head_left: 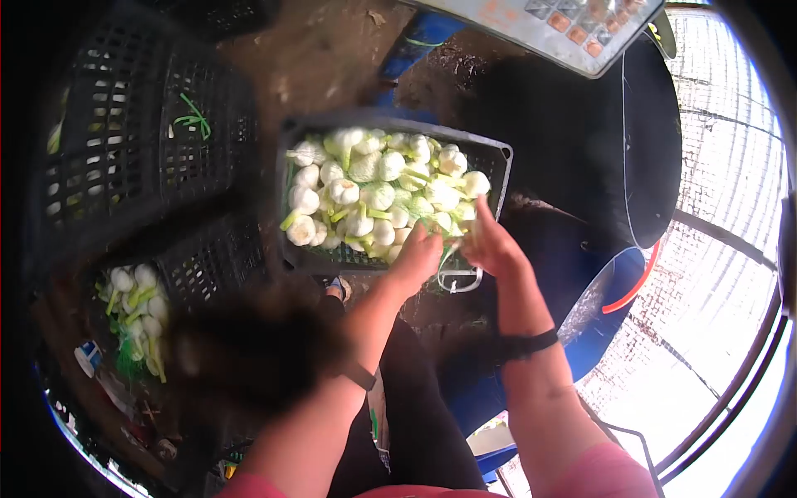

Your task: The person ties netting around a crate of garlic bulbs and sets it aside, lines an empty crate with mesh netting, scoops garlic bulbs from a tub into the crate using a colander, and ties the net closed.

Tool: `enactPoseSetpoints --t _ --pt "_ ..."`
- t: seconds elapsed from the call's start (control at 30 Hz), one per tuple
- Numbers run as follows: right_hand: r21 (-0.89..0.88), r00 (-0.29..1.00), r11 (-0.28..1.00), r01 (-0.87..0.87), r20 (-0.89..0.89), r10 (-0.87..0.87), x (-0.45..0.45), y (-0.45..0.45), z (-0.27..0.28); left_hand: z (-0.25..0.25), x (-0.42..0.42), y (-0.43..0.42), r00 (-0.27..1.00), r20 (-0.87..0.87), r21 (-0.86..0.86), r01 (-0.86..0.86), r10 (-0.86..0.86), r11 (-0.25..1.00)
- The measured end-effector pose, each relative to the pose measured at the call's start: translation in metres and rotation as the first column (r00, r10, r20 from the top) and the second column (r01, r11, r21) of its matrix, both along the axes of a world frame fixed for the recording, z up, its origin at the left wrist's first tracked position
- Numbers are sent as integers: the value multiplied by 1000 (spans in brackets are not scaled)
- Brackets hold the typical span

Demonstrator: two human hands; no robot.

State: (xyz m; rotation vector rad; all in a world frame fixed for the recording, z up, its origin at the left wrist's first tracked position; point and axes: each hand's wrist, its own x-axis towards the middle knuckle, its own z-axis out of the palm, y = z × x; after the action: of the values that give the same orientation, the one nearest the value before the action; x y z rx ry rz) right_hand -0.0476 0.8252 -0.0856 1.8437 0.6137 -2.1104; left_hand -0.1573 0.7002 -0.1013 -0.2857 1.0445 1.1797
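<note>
White bulbs with short green stems [344,192], which look like fresh garlic, fill a dark plastic crate [398,121] in front of me. Green mesh net [449,251] covers some of the bulbs at the crate's near right, and a strand of it runs between my hands. My left hand [420,254] is closed in a pinch on the net over the near rim. Just to its right, my right hand [493,242] has its fingers curled on the net's end, with the thumb pointing up. A metal handle [459,282] hangs below the hands.
Stacked dark crates [178,116] stand at the left, one with a green tie [193,120]. Netted bulbs [139,307] lie in a lower crate. A scale with a keypad [573,29] is at the top. A large blue and black barrel [618,282] stands close on the right.
</note>
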Motion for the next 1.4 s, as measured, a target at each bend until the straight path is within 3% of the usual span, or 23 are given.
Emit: enactPoseSetpoints --t 0.03,0.07,0.1,0.13,0.2,0.27,0.33,0.43,0.47,0.53,0.6,0.67,0.73,0.77,0.8,1.0,1.07,1.13,1.17,1.2,1.27,1.33,1.4 --pt "230 992 965 -128 50 120 -22 -8 -2 -14 8 -5 887 -425 59 228 -182 972" --pt "439 967 861 -256 120 226 -49 -10 0 -24 14 -9 570 -775 17 451 -273 892" --pt "394 861 766 -508 264 435 -72 -3 5 -29 16 -8 -69 -950 -255 734 -305 629" --pt "310 690 618 -722 388 611 -93 1 16 -10 15 1 -171 -860 -417 778 -481 469" --pt "239 268 152 -959 590 762 -115 -22 31 25 -2 4 161 -839 -275 698 -519 661" --pt "243 232 96 -965 625 745 -111 -27 23 22 -6 -5 245 -823 -188 734 -513 653" --pt "309 317 140 -941 650 691 -95 -21 19 13 5 -26 437 -897 293 481 63 827" --pt "472 516 248 -846 604 608 -77 -8 18 -2 -19 -62 975 -181 240 167 -125 956" --pt "508 588 319 -801 563 581 -77 -5 26 -12 -28 -74 985 172 19 7 -10 1000" --pt "592 741 449 -669 477 474 -70 -16 23 -18 -42 -80 954 266 -220 200 -139 955" --pt "656 789 440 -613 479 385 -66 -35 18 -23 -37 -76 798 468 135 361 -380 923" --pt "638 796 476 -606 495 349 -72 -51 25 -20 -22 -43 806 537 190 171 -248 967" --pt "666 724 296 -684 570 388 -73 -68 26 -34 -21 -1 755 650 185 -43 -89 982" --pt "668 693 230 -708 597 404 -75 -69 27 -23 -35 20 709 679 260 12 -191 966" --pt "648 705 294 -703 581 405 -80 -68 32 -25 -32 36 805 590 -14 81 -57 997" --pt "742 542 120 -659 359 759 -18 -39 65 -39 10 33 867 497 -120 28 35 992" --pt "740 758 439 -510 145 636 -8 -30 101 -20 6 40 938 219 -300 -196 267 934" --pt "888 927 398 -230 75 367 20 -24 97 -8 1 42 955 238 -294 -102 176 951" --pt "790 975 571 -222 179 132 31 -14 96 -3 0 45 962 261 -276 -3 78 961" --pt "732 929 577 -363 335 159 57 -1 68 1 1 46 962 261 -278 -2 78 960" --pt "182 965 975 -129 250 81 64 22 38 8 -2 44 953 304 -236 69 6 969" --pt "-42 990 992 -120 65 122 25 17 10 13 0 44 977 207 -244 108 -57 964" --pt "96 884 889 -449 -100 457 -32 16 -10 8 4 46 928 -213 -246 252 -306 936"
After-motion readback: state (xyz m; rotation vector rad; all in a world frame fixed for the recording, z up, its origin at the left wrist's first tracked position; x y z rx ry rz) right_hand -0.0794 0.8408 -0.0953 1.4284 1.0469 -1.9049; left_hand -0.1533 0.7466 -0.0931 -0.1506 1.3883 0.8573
